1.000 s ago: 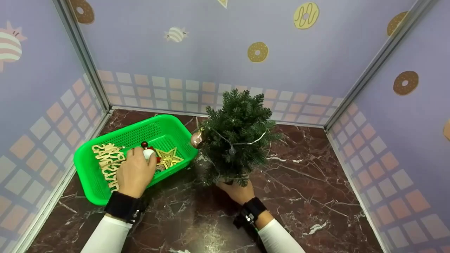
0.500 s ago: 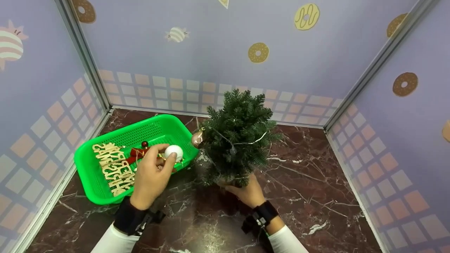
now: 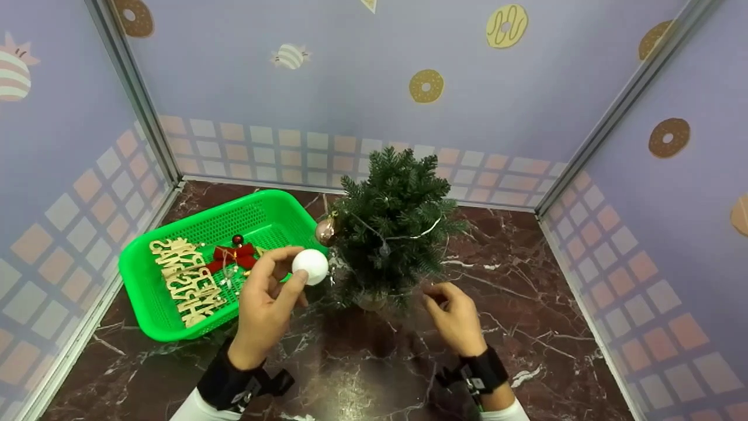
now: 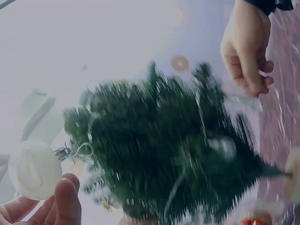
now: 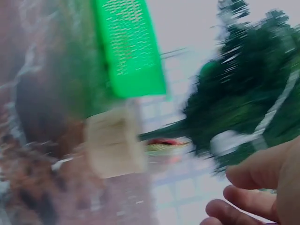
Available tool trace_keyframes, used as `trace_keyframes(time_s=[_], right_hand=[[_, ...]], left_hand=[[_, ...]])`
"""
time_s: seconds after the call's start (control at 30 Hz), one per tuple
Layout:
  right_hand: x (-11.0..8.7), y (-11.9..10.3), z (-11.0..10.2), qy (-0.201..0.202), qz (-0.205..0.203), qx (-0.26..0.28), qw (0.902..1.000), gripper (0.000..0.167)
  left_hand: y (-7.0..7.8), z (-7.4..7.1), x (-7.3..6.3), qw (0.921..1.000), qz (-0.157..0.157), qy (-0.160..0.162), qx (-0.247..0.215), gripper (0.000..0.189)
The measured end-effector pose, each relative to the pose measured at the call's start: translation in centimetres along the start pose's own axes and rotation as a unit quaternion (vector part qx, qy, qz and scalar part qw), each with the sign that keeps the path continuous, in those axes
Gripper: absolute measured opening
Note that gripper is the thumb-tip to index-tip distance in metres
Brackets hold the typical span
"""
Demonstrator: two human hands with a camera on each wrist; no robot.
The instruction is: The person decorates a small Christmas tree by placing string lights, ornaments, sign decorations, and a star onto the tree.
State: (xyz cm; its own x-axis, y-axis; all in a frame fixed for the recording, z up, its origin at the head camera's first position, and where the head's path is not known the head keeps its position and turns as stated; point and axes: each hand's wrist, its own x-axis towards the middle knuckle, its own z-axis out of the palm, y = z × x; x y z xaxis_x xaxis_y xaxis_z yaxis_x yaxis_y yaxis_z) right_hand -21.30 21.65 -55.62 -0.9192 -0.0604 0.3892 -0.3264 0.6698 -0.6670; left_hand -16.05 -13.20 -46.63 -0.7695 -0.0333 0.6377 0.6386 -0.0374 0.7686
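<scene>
Between green basket [image 3: 134, 286] and small tree [image 3: 397, 222]: white ball [image 3: 311, 267] pinched in left hand [image 3: 264, 307]

Held above the desk [image 3: 514, 286], just beside the tree's lower left side in the head view; touching it or not, impossible to tell. Probably light and stiff, with a smooth skin apt to slip; perhaps fragile, so better held gently than squeezed. Best taken round the sides, away from the metal cap [image 4: 62, 153] and thin loop [image 4: 84, 148], both left uncovered and facing the tree in the left wrist view.

Left grip: pinching the ball, thumb at its near side, fingers curled toward its far side. Wrist raised, forearm slanting up from lower left. On the other side of the tree, right hand [image 3: 457, 316] near its lower right edge, fingers loosely bent, thumb apart from them in the right wrist view, apparently holding nothing. Forearm slanting up from lower right.
</scene>
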Motion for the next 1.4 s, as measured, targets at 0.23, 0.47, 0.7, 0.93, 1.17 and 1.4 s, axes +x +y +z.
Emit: trace_keyframes(time_s=[0.23,0.47,0.7,0.93,1.17,1.4], right_hand=[[-0.9,-4.0,-2.2,0.060,-0.127,0.092,0.9858,0.014],[-0.6,-8.4,-1.7,0.027,-0.242,0.186,0.9520,0.025],[0.2,-10.7,-0.5,0.000,-0.273,0.227,0.9349,0.035],[0.3,-11.6,0.0,0.024,-0.288,0.243,0.9259,0.034],[0.3,-12.0,0.7,0.064,-0.313,0.228,0.9197,0.031],[0.7,-12.1,0.8,0.071,-0.337,0.221,0.9123,0.025]], left_hand=[[0.9,1.9,-0.3,0.9958,0.002,-0.013,-0.091,0.034],[0.8,3.6,-0.4,0.9916,-0.027,-0.004,-0.126,0.032],[0.3,4.5,-0.6,0.9897,-0.038,-0.030,-0.135,0.032],[0.1,4.8,-0.7,0.9892,-0.051,-0.032,-0.134,0.032],[0.1,4.9,-0.9,0.9873,-0.063,-0.032,-0.142,0.031],[0.0,4.9,-1.1,0.9879,-0.052,-0.035,-0.141,0.031]])
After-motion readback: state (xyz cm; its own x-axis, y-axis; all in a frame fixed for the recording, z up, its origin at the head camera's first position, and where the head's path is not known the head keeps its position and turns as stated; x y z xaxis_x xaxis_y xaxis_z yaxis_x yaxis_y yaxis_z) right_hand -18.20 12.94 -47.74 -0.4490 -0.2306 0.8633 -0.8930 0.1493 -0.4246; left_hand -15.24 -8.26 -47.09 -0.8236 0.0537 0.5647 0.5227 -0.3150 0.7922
